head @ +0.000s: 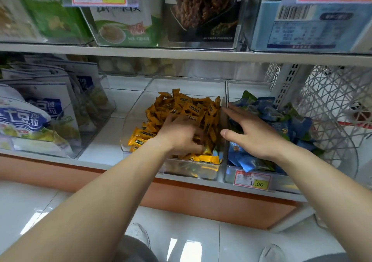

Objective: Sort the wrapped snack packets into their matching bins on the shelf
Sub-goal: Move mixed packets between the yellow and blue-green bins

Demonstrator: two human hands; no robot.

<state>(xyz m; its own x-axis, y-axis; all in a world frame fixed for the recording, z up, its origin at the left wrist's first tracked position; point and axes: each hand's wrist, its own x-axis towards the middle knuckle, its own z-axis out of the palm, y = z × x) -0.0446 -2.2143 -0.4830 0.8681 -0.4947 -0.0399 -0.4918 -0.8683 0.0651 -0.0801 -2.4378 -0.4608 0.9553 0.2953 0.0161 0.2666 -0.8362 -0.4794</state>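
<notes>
Left grip [179,136] digs curled into orange packets [193,108], its hold hidden; right grip [253,132] lies spread over blue packets [281,120]. Sorting seems underway; next, probably pinch out 1 stray.

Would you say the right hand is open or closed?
Open: the right hand has straight, spread fingers above the blue packets.

Small orange packets [189,108] with dark labels lie heaped in a clear bin [136,108], under and ahead of the left hand [179,134], whose curled fingers dig into them. Blue packets [281,120], some green-edged, fill the neighbouring bin [285,179] beneath and right of the flat right hand [253,132].
</notes>
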